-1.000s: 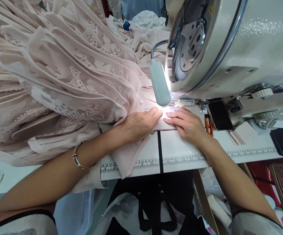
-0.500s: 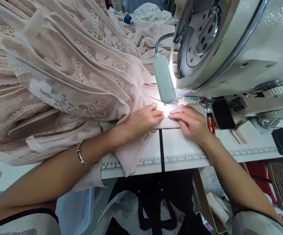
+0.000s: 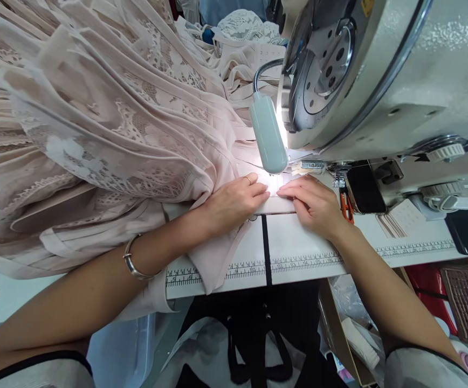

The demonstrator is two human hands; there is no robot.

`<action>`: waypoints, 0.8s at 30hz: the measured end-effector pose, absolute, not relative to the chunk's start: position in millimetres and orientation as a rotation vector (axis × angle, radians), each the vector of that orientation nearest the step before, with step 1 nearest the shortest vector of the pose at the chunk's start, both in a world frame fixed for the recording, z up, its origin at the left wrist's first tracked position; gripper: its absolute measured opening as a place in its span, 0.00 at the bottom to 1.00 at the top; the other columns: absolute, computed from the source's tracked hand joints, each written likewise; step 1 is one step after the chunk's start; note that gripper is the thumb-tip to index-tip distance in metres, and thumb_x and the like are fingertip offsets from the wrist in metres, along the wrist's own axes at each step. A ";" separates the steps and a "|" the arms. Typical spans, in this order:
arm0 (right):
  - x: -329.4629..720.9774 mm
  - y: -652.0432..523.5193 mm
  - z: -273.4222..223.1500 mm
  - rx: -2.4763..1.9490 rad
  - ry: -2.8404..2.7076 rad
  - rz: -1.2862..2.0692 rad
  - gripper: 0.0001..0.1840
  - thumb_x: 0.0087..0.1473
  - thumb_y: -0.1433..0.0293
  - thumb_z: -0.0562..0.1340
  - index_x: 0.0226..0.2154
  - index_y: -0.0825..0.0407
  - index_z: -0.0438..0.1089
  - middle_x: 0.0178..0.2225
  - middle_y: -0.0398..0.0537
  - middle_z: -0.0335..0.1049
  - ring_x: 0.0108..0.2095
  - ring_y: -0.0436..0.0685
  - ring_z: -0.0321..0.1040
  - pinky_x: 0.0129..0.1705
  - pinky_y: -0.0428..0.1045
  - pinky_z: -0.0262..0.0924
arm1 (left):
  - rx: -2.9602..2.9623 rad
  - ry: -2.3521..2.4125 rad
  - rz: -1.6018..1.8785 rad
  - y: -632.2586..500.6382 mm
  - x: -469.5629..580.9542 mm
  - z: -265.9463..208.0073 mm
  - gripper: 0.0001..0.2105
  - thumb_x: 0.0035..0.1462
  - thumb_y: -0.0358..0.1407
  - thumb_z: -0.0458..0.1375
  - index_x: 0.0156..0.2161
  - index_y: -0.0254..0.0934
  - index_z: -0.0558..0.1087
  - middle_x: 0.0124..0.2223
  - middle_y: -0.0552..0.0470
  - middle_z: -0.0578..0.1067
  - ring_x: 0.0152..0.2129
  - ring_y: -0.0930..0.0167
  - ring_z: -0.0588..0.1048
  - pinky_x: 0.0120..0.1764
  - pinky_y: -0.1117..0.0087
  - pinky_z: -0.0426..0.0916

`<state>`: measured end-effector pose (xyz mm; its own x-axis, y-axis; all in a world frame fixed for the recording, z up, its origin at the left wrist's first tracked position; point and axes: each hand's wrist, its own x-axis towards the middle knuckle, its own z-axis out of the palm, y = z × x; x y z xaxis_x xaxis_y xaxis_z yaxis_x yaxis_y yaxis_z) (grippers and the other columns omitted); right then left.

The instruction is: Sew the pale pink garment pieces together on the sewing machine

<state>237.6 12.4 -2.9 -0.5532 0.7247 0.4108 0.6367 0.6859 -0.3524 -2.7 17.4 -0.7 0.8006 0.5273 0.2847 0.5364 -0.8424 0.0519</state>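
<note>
Under the sewing machine (image 3: 383, 81), a pale pink fabric piece of a garment (image 3: 274, 206) lies flat in bright light. My left hand (image 3: 237, 203) has its fingers curled and closed on the fabric, left of the needle area. From the other side, my right hand (image 3: 317, 206) presses its fingers together on the same fabric, thumb tucked by the edge. A small gap separates the two sets of fingertips. The lamp head (image 3: 269, 134) hides the needle and presser foot from view.
A big heap of pink lace garments (image 3: 137, 108) covers the left side. Orange-handled snips (image 3: 346, 206), a black phone (image 3: 365, 187) and fabric swatches (image 3: 399, 218) lie right. A printed ruler (image 3: 302, 264) runs along the table's front edge. Below stands a cardboard box (image 3: 339, 328).
The view has shifted slightly, with the machine a little further left. Both hands keep nearly the same place and hold on the fabric.
</note>
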 end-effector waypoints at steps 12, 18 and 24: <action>238.6 12.7 -5.2 -0.996 -2.338 0.238 0.21 0.56 0.81 0.53 0.40 0.47 0.76 0.40 0.46 0.78 0.42 0.57 0.73 0.42 0.54 0.68 | -2.904 -0.886 -0.416 8.7 2.0 -0.9 0.13 0.67 0.23 0.47 0.48 0.30 0.72 0.42 0.43 0.75 0.40 0.65 0.70 0.43 0.66 0.68; 236.5 12.4 1.0 -0.858 -2.389 0.228 0.20 0.56 0.81 0.54 0.39 0.47 0.77 0.38 0.46 0.77 0.39 0.56 0.70 0.40 0.54 0.67 | -2.964 -0.901 -0.370 7.0 2.2 2.3 0.14 0.66 0.22 0.45 0.48 0.28 0.72 0.42 0.41 0.74 0.40 0.65 0.71 0.42 0.65 0.70; 237.8 10.5 -0.5 -0.908 -2.446 0.189 0.20 0.58 0.81 0.55 0.39 0.46 0.79 0.38 0.46 0.77 0.38 0.55 0.69 0.39 0.53 0.66 | -2.998 -1.014 -0.567 9.8 -4.1 -7.5 0.16 0.65 0.21 0.45 0.54 0.30 0.67 0.58 0.37 0.71 0.58 0.61 0.68 0.56 0.57 0.69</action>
